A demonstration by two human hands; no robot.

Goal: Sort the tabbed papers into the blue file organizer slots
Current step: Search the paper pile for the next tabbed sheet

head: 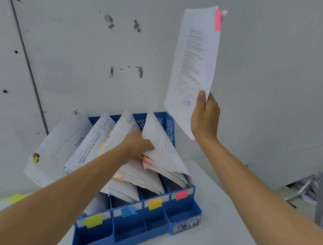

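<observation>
Right hand (205, 115) grips pink-tabbed paper (194, 68) (lower edge).

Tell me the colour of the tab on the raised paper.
The tab is pink, seen best in the head view.

The file organizer (182, 211) stands on the tabletop (226, 219) against the wall (77, 43), papers (150, 179) in its slots. A loose stack (60, 147) leans left of it. A sheet (193, 64) is held above its right end.
</observation>
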